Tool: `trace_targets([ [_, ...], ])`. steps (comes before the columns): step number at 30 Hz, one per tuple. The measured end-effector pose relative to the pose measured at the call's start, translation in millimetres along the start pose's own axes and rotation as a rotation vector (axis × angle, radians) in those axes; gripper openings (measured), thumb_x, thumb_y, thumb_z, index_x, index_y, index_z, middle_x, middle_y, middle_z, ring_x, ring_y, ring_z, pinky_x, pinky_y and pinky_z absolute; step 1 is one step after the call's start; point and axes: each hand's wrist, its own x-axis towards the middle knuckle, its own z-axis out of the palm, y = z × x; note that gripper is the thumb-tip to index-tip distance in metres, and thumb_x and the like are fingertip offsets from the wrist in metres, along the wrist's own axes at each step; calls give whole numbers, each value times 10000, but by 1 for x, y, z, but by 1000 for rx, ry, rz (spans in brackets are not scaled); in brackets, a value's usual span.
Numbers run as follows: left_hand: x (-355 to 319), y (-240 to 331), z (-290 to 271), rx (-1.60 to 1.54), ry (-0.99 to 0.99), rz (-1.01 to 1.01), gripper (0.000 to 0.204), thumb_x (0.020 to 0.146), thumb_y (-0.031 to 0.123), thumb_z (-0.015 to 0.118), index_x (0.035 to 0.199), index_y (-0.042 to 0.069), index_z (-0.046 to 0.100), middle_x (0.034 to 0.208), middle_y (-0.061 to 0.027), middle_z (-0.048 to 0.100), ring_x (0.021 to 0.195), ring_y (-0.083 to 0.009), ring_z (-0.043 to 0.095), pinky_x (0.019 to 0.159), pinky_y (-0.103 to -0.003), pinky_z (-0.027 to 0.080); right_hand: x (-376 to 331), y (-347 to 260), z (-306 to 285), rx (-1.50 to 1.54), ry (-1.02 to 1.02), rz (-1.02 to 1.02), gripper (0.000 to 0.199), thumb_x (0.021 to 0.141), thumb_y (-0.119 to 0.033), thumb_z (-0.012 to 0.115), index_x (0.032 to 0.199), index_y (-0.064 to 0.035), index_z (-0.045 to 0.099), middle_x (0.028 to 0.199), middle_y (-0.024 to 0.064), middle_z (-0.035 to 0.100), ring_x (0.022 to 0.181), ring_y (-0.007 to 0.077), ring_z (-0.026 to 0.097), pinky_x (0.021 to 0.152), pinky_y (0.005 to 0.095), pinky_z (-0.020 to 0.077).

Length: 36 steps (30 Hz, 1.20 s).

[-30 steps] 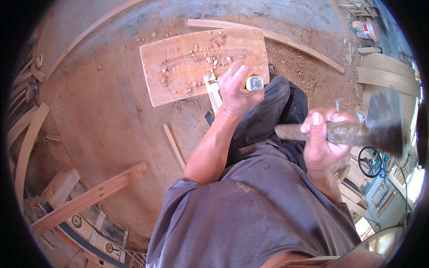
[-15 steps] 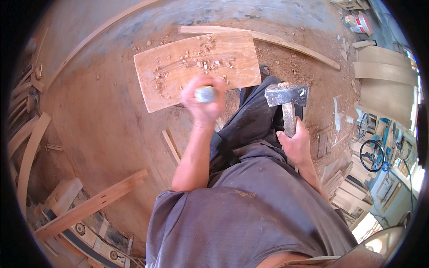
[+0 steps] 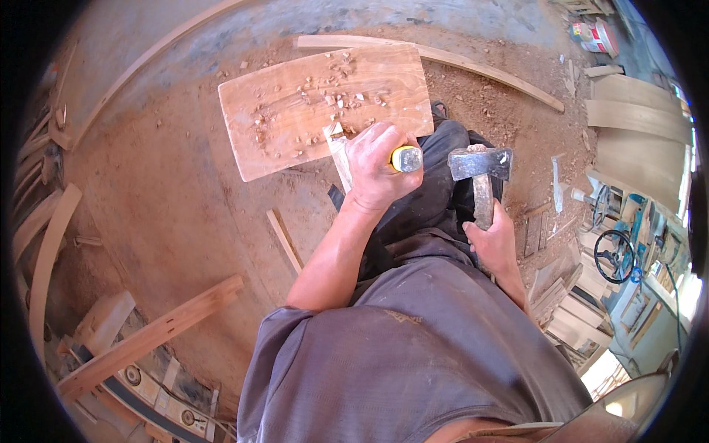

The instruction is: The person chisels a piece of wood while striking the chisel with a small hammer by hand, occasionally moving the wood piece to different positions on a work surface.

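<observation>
Closest in, the right hand [image 3: 493,244] wraps its fingers around a hammer [image 3: 481,177]; the left hand [image 3: 378,173] grips a yellow-handled chisel [image 3: 405,159] at the board [image 3: 325,107]. Chips litter the board's shallow grooves, so carving looks begun, with most left uncut.

- We see a reddish, sawdust-strewn dirt floor [image 3: 170,214].
- On it lies a flat rectangular wooden board [image 3: 295,111] scattered with chips.
- A long curved wooden strip [image 3: 480,65] lies beyond; a thin stick [image 3: 283,240] nearer.
</observation>
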Motion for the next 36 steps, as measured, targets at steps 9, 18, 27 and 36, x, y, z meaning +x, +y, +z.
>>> trace_targets([
  [9, -5, 0, -1, 14, -84, 28, 162, 555, 57, 696, 660, 124, 592, 634, -69, 536, 574, -288, 572, 525, -400, 452, 4, -14, 2, -39, -35, 4, 365, 808, -117, 689, 1125, 36, 591, 896, 185, 674, 837, 227, 642, 806, 379, 517],
  [18, -7, -5, -1, 9, -62, 6, 166, 541, 64, 699, 644, 124, 583, 624, -65, 520, 562, -284, 561, 510, -395, 441, 7, -17, 4, -44, -44, -10, 354, 807, -103, 688, 1121, 31, 595, 885, 178, 670, 828, 207, 632, 791, 364, 515],
  [27, 10, -12, -1, -43, 131, -23, 198, 704, -36, 707, 675, 58, 535, 613, -117, 541, 504, -290, 546, 494, -359, 430, -9, -53, -1, 137, 110, -48, 226, 840, -81, 731, 1010, -31, 592, 790, 51, 603, 639, 108, 563, 587, 296, 477],
  [36, 11, -14, -1, -46, 134, -62, 140, 651, 29, 726, 723, 62, 611, 652, -115, 574, 573, -310, 595, 553, -372, 476, 18, -91, 14, -296, 127, -814, 227, 912, -50, 691, 1107, -34, 575, 726, 101, 645, 637, 209, 641, 600, 354, 518],
])
